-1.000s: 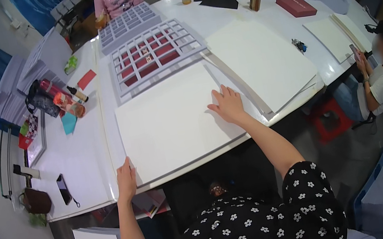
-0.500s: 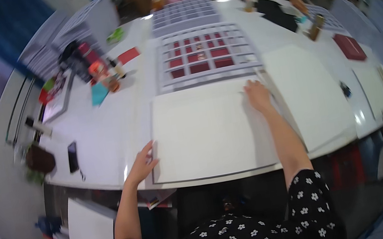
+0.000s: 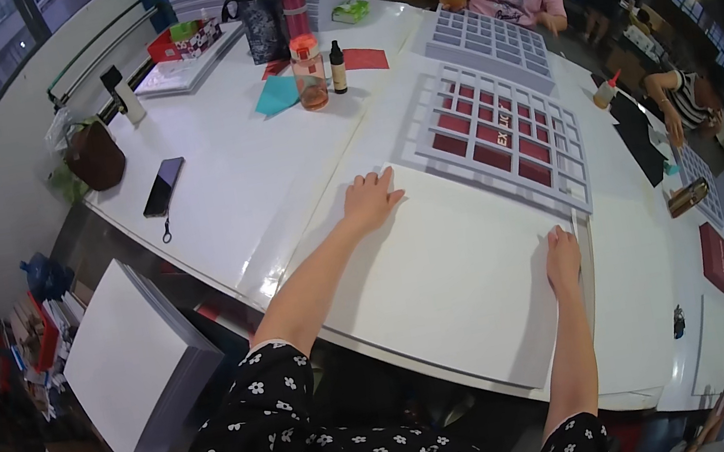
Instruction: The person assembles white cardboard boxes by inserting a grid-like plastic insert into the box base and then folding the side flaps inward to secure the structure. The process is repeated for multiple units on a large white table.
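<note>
Both bare forearms enter from the lower edge, sleeves dark with white flowers. Left hand (image 3: 370, 200) at frame centre, palm down, fingers spread and extended flat. Right hand (image 3: 562, 255) right of centre, lower, palm down, fingers together and pointing up-frame. Both arms nearly straight.

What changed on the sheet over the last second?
The left hand went from the sheet's near-left corner at the table edge up to its far-left corner. The right hand came off the far-right corner, back along the right edge. Both rest flat, gripping nothing. Sheet and red-and-white grid stayed put.
</note>
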`<state>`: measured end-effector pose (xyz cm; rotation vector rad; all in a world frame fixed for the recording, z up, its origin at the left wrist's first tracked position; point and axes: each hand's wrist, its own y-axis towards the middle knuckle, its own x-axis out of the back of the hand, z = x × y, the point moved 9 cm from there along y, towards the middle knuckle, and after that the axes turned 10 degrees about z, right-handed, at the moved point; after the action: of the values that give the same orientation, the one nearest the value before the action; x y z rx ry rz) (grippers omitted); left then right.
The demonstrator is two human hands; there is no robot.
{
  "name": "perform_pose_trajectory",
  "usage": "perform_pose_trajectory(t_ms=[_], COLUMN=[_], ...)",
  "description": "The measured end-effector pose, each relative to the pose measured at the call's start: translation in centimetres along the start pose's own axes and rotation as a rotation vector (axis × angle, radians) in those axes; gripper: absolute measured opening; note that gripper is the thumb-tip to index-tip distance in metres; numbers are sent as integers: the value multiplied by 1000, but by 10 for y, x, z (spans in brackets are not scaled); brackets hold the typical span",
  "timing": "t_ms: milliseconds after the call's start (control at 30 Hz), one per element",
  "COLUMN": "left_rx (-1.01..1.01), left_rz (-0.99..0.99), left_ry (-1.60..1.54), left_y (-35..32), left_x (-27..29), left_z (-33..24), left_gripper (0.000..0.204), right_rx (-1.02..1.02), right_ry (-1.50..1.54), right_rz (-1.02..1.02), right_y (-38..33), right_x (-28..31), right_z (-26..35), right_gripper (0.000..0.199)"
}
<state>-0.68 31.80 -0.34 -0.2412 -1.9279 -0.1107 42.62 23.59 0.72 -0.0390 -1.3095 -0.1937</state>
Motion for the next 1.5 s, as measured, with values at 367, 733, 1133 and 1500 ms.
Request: perform_pose_trajectory(t_ms=[367,733,1133,1500], left_rx=[-134,-48,-69,-114], left_rz=[-143,-265,-296,-356], left_ry=[59,-798,-776,-695], left_y=[6,-35,-37,-33], left_x=[-5,16,22,7], left_z=[22,72,76,87], left_gripper=[67,48,32,30], right_rx=[-34,278,211,444], right_ry=[-170,-296,-498,-413], right_rz=[-59,5,370,-18], right_y=[-4,74,144,-43], right_x=[11,50,11,123], right_z=[19,103,160,219], right_gripper=[44,101,106,90])
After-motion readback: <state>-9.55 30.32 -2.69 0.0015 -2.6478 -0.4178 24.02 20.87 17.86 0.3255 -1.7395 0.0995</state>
